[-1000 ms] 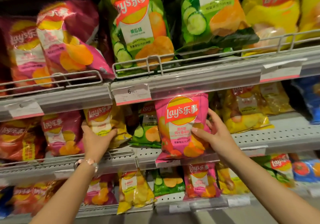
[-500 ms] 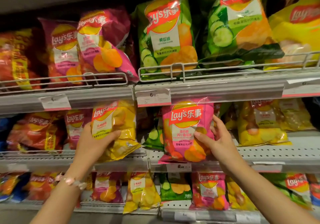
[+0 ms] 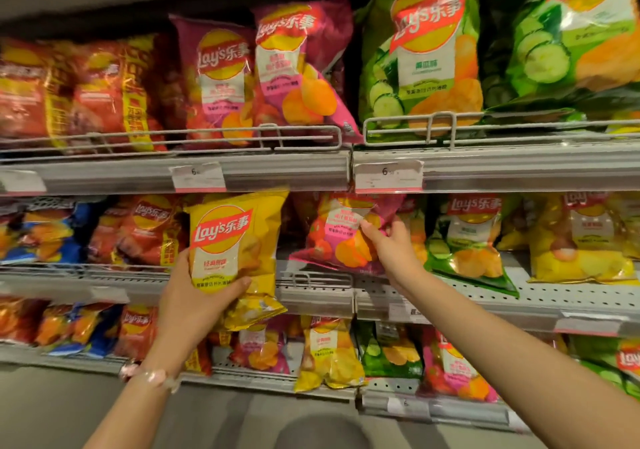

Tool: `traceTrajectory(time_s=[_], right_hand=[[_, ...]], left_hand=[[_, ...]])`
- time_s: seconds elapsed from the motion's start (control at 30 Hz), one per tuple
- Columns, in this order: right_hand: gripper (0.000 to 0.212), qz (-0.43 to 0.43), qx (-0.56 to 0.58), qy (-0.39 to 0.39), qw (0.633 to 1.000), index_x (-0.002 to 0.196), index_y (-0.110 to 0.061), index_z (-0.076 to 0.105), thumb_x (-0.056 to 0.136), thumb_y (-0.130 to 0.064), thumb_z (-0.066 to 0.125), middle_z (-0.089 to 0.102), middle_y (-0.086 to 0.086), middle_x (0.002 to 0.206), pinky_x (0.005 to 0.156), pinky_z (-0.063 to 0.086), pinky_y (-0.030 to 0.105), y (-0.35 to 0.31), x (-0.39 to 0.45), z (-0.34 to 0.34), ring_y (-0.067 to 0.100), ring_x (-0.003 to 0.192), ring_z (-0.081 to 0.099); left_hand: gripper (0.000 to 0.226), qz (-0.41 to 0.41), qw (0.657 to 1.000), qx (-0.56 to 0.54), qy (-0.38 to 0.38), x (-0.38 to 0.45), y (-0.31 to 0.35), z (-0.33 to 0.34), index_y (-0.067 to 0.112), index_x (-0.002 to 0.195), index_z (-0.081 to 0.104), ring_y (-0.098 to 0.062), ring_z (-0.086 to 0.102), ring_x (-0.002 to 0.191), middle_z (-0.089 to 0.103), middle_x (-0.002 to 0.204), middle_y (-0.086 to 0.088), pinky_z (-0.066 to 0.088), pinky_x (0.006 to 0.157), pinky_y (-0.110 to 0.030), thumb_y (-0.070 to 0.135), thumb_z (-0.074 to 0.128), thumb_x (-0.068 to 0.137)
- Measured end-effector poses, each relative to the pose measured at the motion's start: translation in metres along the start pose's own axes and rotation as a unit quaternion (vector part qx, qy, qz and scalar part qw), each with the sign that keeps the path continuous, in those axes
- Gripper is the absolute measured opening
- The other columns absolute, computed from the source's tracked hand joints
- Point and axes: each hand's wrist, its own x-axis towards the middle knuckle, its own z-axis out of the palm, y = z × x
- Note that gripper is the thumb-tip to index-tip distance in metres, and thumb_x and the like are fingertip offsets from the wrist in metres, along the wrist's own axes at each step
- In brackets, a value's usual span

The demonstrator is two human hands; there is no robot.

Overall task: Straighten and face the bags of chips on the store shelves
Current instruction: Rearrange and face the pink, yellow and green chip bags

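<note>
Head view. A glossy yellow foil bag of chips (image 3: 239, 258) is held at centre-left of the frame by the left hand (image 3: 194, 304); the grip is closed round the bag's lower half, thumb (image 3: 239, 284) across the front panel. The bag is out in front of the grey perforated metal middle shelf (image 3: 554, 298), its long axis near upright and tipped slightly right, logo facing outward.

At centre frame a pink foil bag of chips (image 3: 341, 237) lies leaning back on the same shelf, top tucked under the price rail. It is pinched at its right edge by the right hand (image 3: 393, 251), fingers curled onto the bag.

Key relation: the yellow bag lies directly above and in front of the left grip, with an apparent gap in the shelf row just behind it. Judgement: the left hand is nearer that slot, so a push straight back and down would seat the bag upright.
</note>
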Motion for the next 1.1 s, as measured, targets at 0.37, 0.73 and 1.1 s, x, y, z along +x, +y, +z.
traceTrajectory(time_s=[0.37,0.73,1.1], right_hand=[[0.060,-0.017,-0.127,-0.046,0.991,0.140,-0.015,0.035,0.088,-0.018,0.065,0.050,0.012,0.132,0.099,0.047,0.046,0.001,0.022,0.064,0.029,0.118,0.053],[0.064,0.004,-0.308,-0.052,0.950,0.138,-0.007,0.035,0.087,-0.027,0.068,0.052,0.015,0.134,0.103,0.041,0.039,0.018,0.027,0.065,0.031,0.123,0.050],[0.075,-0.095,-0.101,-0.078,0.987,0.143,-0.020,0.027,0.083,-0.040,0.068,0.045,-0.012,0.131,0.093,0.042,0.015,-0.008,-0.070,0.038,0.001,0.114,0.047]], left_hand=[[0.083,0.024,0.999,-0.022,-0.009,-0.013,-0.013,-0.008,0.031,0.127,0.041,0.008,0.051,0.088,0.054,0.099,0.027,0.041,0.064,-0.017,0.039,0.087,0.058],[0.091,0.044,0.999,-0.031,-0.004,-0.012,-0.005,-0.001,0.030,0.135,0.035,0.000,0.051,0.089,0.048,0.097,0.030,0.040,0.067,-0.018,0.039,0.087,0.060],[0.090,0.064,0.996,-0.045,-0.047,-0.039,0.024,0.048,0.043,0.123,0.033,0.010,0.052,0.090,0.053,0.101,0.030,0.042,0.067,-0.015,0.053,0.083,0.049]])
